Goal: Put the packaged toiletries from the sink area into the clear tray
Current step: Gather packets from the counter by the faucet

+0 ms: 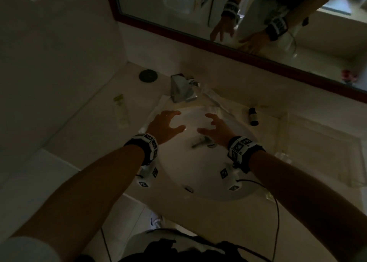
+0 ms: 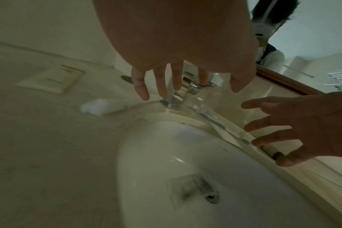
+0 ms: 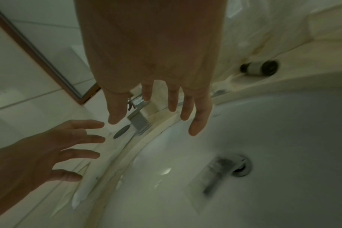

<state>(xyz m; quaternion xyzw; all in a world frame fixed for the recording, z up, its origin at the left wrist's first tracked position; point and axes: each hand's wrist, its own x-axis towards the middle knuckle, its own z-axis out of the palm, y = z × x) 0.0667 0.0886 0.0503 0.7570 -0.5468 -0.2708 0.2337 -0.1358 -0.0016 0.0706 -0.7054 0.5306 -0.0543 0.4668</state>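
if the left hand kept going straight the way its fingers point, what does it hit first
Most likely the faucet: the left hand hovers open over the sink, fingers aimed at the faucet base. Depth is unclear, so it might meet the sink's back rim first.

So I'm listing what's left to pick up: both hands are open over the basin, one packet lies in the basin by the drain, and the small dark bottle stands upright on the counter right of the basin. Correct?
Nearly. The small dark bottle lies on its side, not upright; the head view and the right wrist view show it. The rest holds: left hand and right hand open over the basin, packet by the drain.
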